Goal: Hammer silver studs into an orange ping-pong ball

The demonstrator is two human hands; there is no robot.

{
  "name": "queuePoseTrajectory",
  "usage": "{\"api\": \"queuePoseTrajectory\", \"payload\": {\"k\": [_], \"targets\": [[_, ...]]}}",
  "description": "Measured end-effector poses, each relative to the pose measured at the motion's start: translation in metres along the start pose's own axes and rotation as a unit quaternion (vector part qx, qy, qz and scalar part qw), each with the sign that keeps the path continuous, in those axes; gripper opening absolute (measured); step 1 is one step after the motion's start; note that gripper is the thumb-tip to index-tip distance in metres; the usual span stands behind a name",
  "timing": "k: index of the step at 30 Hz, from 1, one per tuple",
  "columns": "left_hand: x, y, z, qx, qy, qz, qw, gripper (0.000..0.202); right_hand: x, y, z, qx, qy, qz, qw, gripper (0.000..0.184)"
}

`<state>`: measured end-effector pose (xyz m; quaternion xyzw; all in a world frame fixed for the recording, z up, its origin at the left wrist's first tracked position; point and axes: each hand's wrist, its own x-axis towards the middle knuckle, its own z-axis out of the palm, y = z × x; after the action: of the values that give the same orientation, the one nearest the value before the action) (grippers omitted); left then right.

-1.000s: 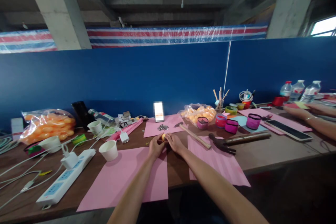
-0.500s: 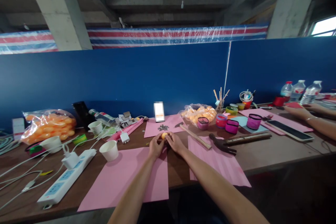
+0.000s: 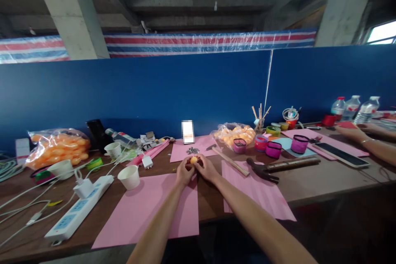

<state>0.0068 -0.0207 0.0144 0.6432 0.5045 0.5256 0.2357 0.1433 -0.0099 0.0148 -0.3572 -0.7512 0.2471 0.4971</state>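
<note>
Between my two hands is a small orange ball [image 3: 193,160], pinched by the fingertips of both. My left hand [image 3: 185,172] grips it from the left, and my right hand [image 3: 206,169] from the right. Both hands hover over the table near the right edge of a pink sheet [image 3: 148,206]. Just beyond them, a pile of small metal pieces [image 3: 193,150] lies on another pink sheet [image 3: 177,154]. To the right of my right hand rests a small hammer [image 3: 232,162] with a pale wooden handle.
A claw hammer [image 3: 287,164] lies on the right, near a phone [image 3: 342,154] and rolls of tape [image 3: 299,144]. Bags of orange balls [image 3: 62,150] stand left and centre-right. A power strip [image 3: 78,210] and a paper cup [image 3: 128,176] are at left. Another person's hand [image 3: 352,133] is far right.
My hands stay in nearly the same place, with the orange ball still held between them. It looks slightly turned in my fingers.
</note>
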Motion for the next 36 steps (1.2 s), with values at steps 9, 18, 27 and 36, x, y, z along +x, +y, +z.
{"api": "queuePoseTrajectory", "payload": {"k": [9,18,27,36], "targets": [[-0.0005,0.0016,-0.0004,-0.016,-0.008,-0.012,1.000,0.036,0.0021,0.0002,0.0020,0.016,0.009,0.010,1.000,0.028],[0.0011,0.0009,0.0001,-0.021,-0.019,-0.012,1.000,0.038,0.0024,0.0034,0.0025,0.017,0.016,0.016,1.000,0.023],[0.0005,0.0015,-0.0001,-0.017,-0.026,-0.004,1.000,0.039,0.0023,0.0042,0.0026,0.018,0.014,0.018,1.000,0.024],[0.0022,0.0004,-0.0010,-0.026,-0.013,-0.012,1.000,0.037,0.0013,0.0005,0.0005,0.021,0.003,0.006,1.000,0.028]]}}
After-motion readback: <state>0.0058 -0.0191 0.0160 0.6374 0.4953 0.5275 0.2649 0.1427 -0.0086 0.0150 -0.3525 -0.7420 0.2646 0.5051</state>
